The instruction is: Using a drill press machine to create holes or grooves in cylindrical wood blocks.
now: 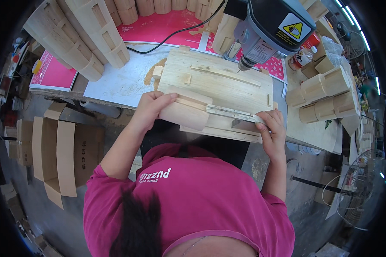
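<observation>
My left hand [149,108] grips the left end of a pale rounded wooden piece [185,115], its thumb lying along the top. A groove runs along that piece. My right hand [272,129] pinches the right end of a narrow wooden strip [231,112] between thumb and fingers. The strip's left end meets the grooved piece; whether it is inside the groove I cannot tell. Both are held over the near part of a flat wooden board [227,77] with thin battens fixed on it. Above the board's far side hangs a drill press [261,43], its chuck pointing down.
Stacked wooden cylinders with cut slots [103,34] stand at the back left, others [326,96] lie at the right. A black cable [167,40] crosses the bench. A plastic bottle [303,58] stands beside the drill. An open cardboard box [66,150] sits on the floor at left.
</observation>
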A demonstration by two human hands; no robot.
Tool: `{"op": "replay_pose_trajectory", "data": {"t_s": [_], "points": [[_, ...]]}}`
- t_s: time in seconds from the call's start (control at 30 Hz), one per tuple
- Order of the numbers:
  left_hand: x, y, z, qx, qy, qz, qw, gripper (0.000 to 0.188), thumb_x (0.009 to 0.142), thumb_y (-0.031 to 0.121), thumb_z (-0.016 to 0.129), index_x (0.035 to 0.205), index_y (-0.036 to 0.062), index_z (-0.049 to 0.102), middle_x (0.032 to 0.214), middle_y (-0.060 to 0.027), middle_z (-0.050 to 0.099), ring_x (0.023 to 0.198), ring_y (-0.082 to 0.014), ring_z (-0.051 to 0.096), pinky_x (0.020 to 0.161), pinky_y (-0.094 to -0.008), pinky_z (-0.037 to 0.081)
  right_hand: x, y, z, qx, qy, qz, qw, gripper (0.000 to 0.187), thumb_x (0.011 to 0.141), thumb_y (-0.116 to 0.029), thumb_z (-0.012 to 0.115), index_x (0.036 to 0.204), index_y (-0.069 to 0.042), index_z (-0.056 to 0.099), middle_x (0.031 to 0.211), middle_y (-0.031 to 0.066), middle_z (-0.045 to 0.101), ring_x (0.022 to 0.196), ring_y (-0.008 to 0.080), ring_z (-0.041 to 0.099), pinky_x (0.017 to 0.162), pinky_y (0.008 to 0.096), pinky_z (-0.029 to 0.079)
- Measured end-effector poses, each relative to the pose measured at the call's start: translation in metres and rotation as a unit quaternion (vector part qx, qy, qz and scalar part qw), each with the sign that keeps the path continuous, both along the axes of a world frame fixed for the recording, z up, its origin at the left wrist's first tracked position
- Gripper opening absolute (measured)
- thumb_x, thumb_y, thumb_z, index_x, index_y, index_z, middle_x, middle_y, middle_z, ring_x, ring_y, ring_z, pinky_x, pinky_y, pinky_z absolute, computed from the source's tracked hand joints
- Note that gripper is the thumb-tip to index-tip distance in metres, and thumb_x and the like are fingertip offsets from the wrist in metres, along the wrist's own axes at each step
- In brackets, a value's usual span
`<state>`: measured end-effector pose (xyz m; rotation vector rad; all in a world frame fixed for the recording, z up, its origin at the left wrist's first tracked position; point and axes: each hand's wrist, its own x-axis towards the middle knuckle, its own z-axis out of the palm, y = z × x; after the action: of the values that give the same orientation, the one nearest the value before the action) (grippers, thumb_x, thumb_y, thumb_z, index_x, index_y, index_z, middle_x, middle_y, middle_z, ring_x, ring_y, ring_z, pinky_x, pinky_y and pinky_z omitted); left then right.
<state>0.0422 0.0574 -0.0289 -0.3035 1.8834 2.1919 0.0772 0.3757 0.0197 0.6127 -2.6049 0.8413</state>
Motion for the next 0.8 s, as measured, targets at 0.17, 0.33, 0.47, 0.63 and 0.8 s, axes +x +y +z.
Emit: {"op": "replay_pose_trajectory", "data": {"t_s": [0.17, 0.33, 0.47, 0.63, 0.8], "points": [[-0.012, 0.029, -0.017, 0.066, -0.010, -0.105, 0.992, 0.033, 0.077, 0.031, 0.068, 0.075, -0.0004, 0.057, 0.061, -0.0005, 0.053, 0.050, -0.0052, 0.046, 0.044, -0.0192, 0.035, -0.015, 0.002, -0.030, -0.034, -0.031, -0.004, 0.999, 0.019, 0.071, -0.003, 0.061, 0.090, -0.002, 0.060, 0.085, 0.0095, 0.057, 0.083, 0.0270, 0.050, 0.077, 0.0338, 0.039], [-0.024, 0.056, -0.027, -0.140, 0.211, -0.159, 0.954, 0.040, 0.070, 0.024, 0.073, 0.097, -0.0011, 0.057, 0.076, -0.0040, 0.056, 0.071, -0.0127, 0.054, 0.065, -0.0245, 0.043, -0.033, 0.011, -0.041, -0.038, -0.006, -0.022, 0.999, 0.022, 0.070, -0.003, 0.063, 0.092, -0.003, 0.060, 0.087, 0.0095, 0.058, 0.084, 0.0277, 0.050, 0.076, 0.0343, 0.039], [-0.030, 0.056, -0.042, -0.272, 0.411, -0.135, 0.860, 0.057, 0.059, 0.022, 0.077, 0.109, 0.0024, 0.055, 0.093, -0.0080, 0.057, 0.089, -0.0233, 0.053, 0.080, -0.0345, 0.041, -0.037, 0.018, -0.046, -0.018, 0.041, -0.053, 0.998, 0.027, 0.066, -0.004, 0.066, 0.093, -0.004, 0.060, 0.087, 0.0097, 0.058, 0.083, 0.0277, 0.050, 0.075, 0.0345, 0.039], [-0.028, 0.079, -0.056, -0.432, 0.446, -0.057, 0.782, 0.061, 0.055, 0.028, 0.076, 0.109, 0.0062, 0.056, 0.092, -0.0075, 0.056, 0.093, -0.0232, 0.049, 0.082, -0.0386, 0.031, -0.049, 0.025, -0.049, 0.012, 0.066, -0.083, 0.994, 0.033, 0.063, -0.003, 0.068, 0.096, -0.006, 0.060, 0.086, 0.0094, 0.058, 0.083, 0.0284, 0.050, 0.073, 0.0356, 0.040], [-0.062, 0.087, -0.059, -0.483, 0.436, -0.031, 0.759, 0.061, 0.055, 0.030, 0.076, 0.108, 0.0092, 0.057, 0.084, -0.0028, 0.057, 0.086, -0.0200, 0.049, 0.079, -0.0381, 0.026, -0.088, 0.028, -0.049, -0.009, 0.046, -0.096, 0.994, 0.032, 0.063, -0.004, 0.070, 0.094, -0.005, 0.061, 0.084, 0.0098, 0.059, 0.077, 0.0266, 0.054, 0.066, 0.0334, 0.043]]}}
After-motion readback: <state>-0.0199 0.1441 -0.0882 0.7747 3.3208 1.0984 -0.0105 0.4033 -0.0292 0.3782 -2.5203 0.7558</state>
